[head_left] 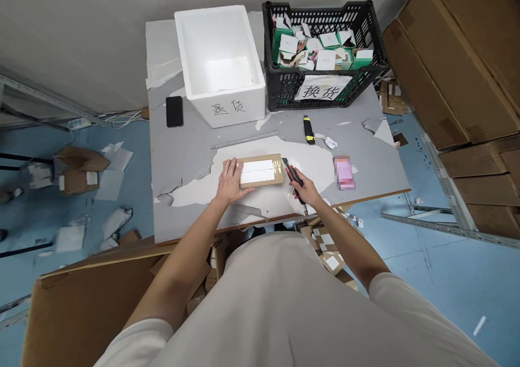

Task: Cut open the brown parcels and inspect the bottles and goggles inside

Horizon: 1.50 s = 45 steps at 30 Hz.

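Observation:
A small brown cardboard box (260, 170) with a white label and clear tape at its right end lies flat on the worn table. My left hand (231, 181) rests on the box's left end, thumb along the near edge and fingers over the top. In my right hand (306, 189) is a red and black utility knife (293, 175), its tip close to the box's taped right end. Whether the blade touches the box is too small to tell.
Behind stand a white foam box (223, 104) and a black crate (325, 72) of small cartons. A phone (174, 111), a yellow-black cutter (309, 130) and a pink packet (344, 173) lie on the table (187, 145). A large open carton (93, 296) is at lower left.

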### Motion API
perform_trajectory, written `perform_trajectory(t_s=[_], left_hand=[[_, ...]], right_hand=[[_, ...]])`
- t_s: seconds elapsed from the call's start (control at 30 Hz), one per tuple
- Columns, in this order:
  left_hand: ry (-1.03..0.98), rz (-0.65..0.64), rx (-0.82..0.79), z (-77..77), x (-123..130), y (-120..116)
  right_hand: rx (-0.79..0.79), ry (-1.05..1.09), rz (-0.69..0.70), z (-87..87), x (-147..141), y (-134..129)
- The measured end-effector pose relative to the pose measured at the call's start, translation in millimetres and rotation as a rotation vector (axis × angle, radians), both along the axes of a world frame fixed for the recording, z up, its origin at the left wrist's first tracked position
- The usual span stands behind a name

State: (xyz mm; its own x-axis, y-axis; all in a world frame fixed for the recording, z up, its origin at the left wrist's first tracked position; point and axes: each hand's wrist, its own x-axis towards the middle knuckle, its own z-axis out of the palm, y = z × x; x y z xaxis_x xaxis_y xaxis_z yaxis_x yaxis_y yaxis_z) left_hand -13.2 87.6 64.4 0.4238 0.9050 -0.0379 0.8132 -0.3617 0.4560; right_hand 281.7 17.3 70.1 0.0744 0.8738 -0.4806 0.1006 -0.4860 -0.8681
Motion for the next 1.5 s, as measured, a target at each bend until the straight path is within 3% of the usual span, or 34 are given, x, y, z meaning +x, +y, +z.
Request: perform_trajectory(t_s=[0.3, 0.5, 0.7, 1.2, 1.4, 1.5], left_hand=[[-0.049, -0.001, 0.016, -3.1, 0, 0], [-0.056, -0.01, 0.051, -9.2, -1, 0], [-0.089, -0.033, 0.022, -12.2, -3, 0], [-0.092, -0.019, 0.013, -13.3, -2, -2], [-0.103, -0.038, 0.05, -16.7, -3, 0], [-0.049, -0.044, 0.045, -11.1, -3, -1]], right_hand=[[-0.006, 0.013, 0.07, 10.2, 4, 2], [-0.016, 0.013, 0.256, 22.3, 26, 9], [-0.044, 0.037, 0.429, 20.1, 46, 7], [-0.126, 0.091, 0.308, 21.1, 29, -50], [-0.083, 0.007, 0.373, 22.1, 43, -48], [-0.004, -0.215, 0.31, 19.4, 65, -33]])
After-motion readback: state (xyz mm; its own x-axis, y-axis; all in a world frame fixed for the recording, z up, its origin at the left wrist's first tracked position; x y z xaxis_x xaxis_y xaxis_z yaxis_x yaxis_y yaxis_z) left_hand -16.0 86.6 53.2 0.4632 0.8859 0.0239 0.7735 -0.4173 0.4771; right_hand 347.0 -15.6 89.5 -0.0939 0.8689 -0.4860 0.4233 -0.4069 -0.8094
